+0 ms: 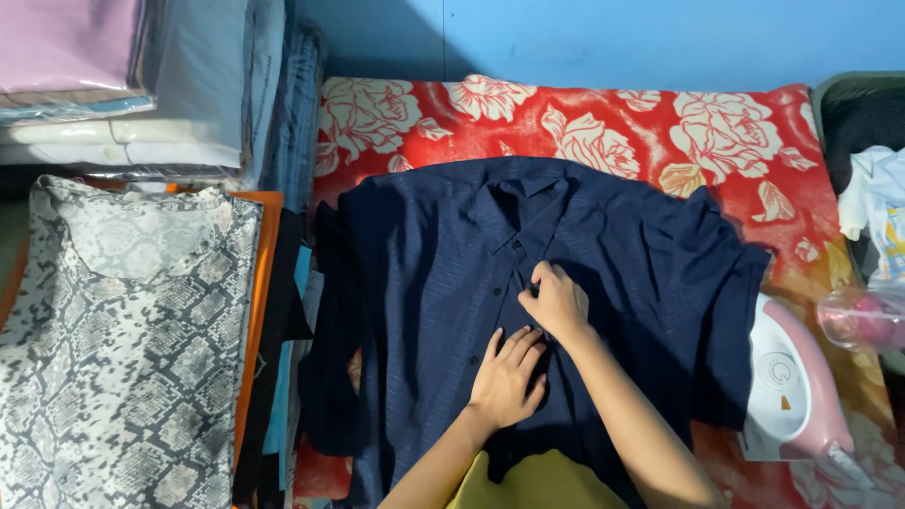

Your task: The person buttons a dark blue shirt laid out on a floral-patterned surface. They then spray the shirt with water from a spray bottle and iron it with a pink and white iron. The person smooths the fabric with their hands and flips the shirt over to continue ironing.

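Note:
A dark navy button-up shirt (424, 273) lies spread front-up on a red cloth with cream roses (603, 123). My left hand (509, 377) rests flat on the shirt's front, fingers together, just below the button line. My right hand (558, 302) sits right above it, its fingers pinching the shirt's button placket near the middle of the chest. The shirt's collar points toward the blue wall, and its right sleeve drapes toward the iron.
A pink and white electric iron (797, 391) stands at the right edge of the cloth. A clear plastic bottle (863, 319) and a bin with white clothes (877, 203) are at far right. Left are a snakeskin-print garment (113, 339) and stacked folded fabrics (141, 85).

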